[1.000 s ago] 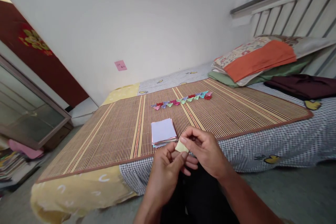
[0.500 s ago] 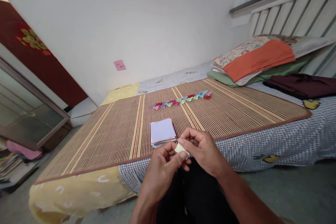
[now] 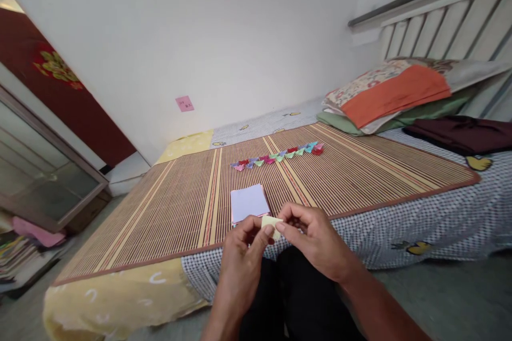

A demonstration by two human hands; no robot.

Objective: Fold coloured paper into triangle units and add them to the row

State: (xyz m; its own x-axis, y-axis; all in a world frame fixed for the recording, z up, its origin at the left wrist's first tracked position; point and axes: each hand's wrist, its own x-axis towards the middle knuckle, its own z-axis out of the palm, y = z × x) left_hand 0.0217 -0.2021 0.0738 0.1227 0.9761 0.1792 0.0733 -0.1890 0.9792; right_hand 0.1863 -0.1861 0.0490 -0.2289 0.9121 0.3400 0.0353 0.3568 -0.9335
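A small folded piece of pale yellow paper (image 3: 271, 221) is pinched between both hands, above my lap at the bed's front edge. My left hand (image 3: 245, 253) grips its left side, with the thumb on the near face. On its right side, the thumb and fingers of my right hand (image 3: 314, 240) close on the paper. Just beyond my hands lies a stack of square paper (image 3: 249, 203), lilac on top. Farther back, a row of folded paper pieces (image 3: 278, 156) in several colours lies across the mat.
A striped bamboo mat (image 3: 176, 208) covers the bed. Stacked pillows (image 3: 400, 90) and a dark folded cloth (image 3: 460, 132) lie at the right. A pink note (image 3: 184, 104) is on the wall. At the left stands a glass-fronted cabinet (image 3: 48, 165).
The yellow paper has turned and now shows a pointed, more triangular shape. My fingers have shifted along its edges, and my right hand has moved slightly down. The view has tilted a little.
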